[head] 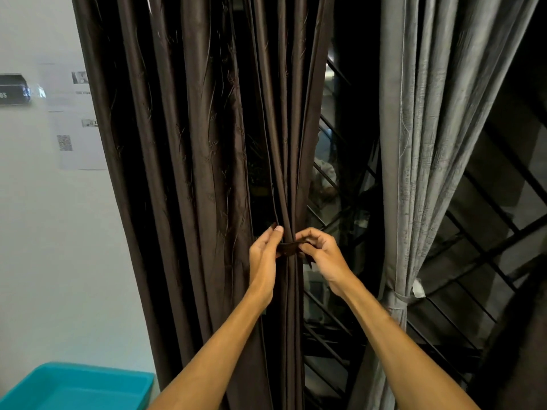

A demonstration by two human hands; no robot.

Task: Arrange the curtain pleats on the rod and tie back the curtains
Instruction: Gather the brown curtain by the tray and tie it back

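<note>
Brown curtain: dark and glossy with a faint leaf pattern; it hangs in long vertical folds over the middle of the view; its right-hand folds are drawn together into a narrow bunch.
Tie-back strap: a dark brown band lying across the front of the bunch at its narrowest point, between the two hands; a loose end hangs down under the right hand.
Left hand: on the left side of the bunch; the fingers curl behind the folds and the thumb lies against the front, grasping the strap's left end against the fabric.
Right hand: on the right side of the bunch; the thumb and bent fingers pinch the strap's right end.
Grey curtain: hangs well to the right; it is gathered low down by a grey tie, with a small white tag just beside it.
Window: dark glass with black bars, showing between and behind the two curtains.
Wall: pale, to the left of the brown curtain; printed sheets are stuck on it, one with a square code.
Teal bin: in the bottom left corner, below the wall.
</note>
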